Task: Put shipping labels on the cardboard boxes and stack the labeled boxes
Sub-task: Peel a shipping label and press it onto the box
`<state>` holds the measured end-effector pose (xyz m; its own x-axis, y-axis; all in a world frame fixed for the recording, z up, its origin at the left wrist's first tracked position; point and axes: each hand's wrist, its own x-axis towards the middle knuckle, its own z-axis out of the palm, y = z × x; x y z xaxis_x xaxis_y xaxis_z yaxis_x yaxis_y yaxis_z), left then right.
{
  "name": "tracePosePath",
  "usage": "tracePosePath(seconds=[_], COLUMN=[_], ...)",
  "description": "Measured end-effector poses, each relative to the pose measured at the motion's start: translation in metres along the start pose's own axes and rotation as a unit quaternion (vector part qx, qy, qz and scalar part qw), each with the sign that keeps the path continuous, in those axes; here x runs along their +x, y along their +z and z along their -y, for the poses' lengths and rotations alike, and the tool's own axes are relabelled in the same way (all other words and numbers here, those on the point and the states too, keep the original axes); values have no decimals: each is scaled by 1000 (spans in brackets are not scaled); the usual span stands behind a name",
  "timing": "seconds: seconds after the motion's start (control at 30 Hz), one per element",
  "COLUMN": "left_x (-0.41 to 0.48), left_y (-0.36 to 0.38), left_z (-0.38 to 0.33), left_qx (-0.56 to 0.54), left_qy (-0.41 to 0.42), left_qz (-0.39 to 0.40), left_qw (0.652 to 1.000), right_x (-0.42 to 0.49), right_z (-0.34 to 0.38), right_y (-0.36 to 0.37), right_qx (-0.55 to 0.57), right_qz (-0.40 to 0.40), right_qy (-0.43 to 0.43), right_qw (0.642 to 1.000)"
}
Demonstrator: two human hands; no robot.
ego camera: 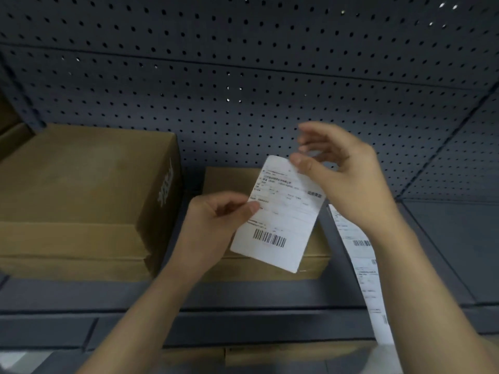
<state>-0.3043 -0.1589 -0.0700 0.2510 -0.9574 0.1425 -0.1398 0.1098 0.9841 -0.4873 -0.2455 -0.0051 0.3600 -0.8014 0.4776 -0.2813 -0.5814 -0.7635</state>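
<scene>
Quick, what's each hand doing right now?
Left hand: closed, pinching the shipping label at its left edge.
Right hand: pinching the label's top corner.

A dark grey metal shelf (445,238) with a perforated back panel (243,63) is carrying the goods. A stack of cardboard boxes (81,184) is sitting on it at the left, flush against the back. Just beside it, toward the middle, a lower cardboard box (316,260) is resting on the shelf surface. To the right, a strip of printed labels (370,282) is lying across the shelf and trailing over its front edge.
</scene>
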Motion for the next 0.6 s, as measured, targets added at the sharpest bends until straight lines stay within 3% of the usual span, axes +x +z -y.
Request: tracePosePath(seconds=[0.13, 0.3, 0.6], left_x=[8, 22, 36], left_y=[-8, -4, 5], left_z=[9, 18, 26], left_qx=[-69, -102, -65], left_qy=[-36, -86, -129], left_qz=[-31, -57, -21], left_qw=[997, 989, 989], right_x=[-8, -23, -18], right_z=[-20, -57, -86], right_y=[7, 19, 21], right_qx=[58, 170, 191], right_qz=[-23, 45, 52], right_qy=[102, 254, 275], right_qw=[993, 951, 941])
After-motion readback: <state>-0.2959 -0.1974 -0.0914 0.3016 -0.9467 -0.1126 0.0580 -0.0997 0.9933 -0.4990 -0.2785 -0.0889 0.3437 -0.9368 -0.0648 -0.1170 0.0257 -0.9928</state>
